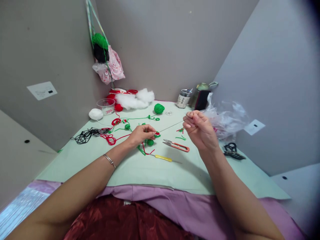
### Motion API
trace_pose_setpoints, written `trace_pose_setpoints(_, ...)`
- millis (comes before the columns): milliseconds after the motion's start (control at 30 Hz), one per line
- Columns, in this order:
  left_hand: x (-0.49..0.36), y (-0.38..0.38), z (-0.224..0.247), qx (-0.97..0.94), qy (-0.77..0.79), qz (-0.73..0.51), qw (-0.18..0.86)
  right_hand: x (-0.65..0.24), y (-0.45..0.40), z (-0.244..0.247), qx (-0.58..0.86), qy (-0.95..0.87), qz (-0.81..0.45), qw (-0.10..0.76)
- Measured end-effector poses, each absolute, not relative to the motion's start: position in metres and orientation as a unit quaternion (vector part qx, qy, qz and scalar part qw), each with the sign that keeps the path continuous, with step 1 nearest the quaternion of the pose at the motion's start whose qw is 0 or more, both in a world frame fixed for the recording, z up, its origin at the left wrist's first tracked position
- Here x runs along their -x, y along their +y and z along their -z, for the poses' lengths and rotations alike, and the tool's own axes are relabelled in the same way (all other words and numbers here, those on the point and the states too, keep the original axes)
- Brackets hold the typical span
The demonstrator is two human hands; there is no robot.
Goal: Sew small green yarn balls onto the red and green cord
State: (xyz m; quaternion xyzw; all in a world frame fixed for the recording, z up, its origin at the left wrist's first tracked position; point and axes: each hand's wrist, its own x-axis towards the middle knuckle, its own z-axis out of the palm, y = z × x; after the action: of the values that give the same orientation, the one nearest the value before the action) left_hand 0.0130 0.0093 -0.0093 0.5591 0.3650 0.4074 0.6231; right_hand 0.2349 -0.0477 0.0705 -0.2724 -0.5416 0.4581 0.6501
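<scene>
Pinched in the fingers of my left hand [143,134] is a small red and green crocheted piece [157,134], partly covered by the fingertips. A thin dark thread [172,126] runs taut from it up to my right hand [197,128], which is raised to the right with its fingers closed on the thread; whether a needle is there too is too small to tell. Below and between the hands lie orange thread snips [177,145] and a crochet hook [163,158] with a yellow handle. A little green ball [150,142] rests just under my left hand.
Black yarn [90,135], red yarn [110,139] and a white yarn ball [96,114] lie left. Behind are white stuffing [135,99], a clear tub [106,107] and a green yarn ball [159,108]. A can [183,99], plastic bag [225,118] and black claw clip [233,151] stand right.
</scene>
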Motion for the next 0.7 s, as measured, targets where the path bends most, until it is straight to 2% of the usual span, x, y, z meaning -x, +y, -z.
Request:
trace_pose_setpoints(167,-0.012,0.008,0.009,-0.519,0.348,-0.428,0.653,-0.232,-0.05,-0.063,0.359,-0.624,-0.348,0.6)
trace_pose_setpoints(400,-0.014,-0.002,-0.004,-0.504,0.34,-0.444,0.658,-0.211,-0.054,-0.042,0.426,-0.796,-0.093,0.421)
trace_pose_setpoints(500,-0.014,-0.003,-0.005,-0.504,0.341,-0.447,0.655,-0.208,-0.053,-0.034,0.433,-0.816,-0.062,0.378)
trace_pose_setpoints(700,-0.014,-0.002,-0.003,-0.505,0.34,-0.449,0.654,-0.208,-0.049,-0.027,0.444,-0.824,-0.033,0.351)
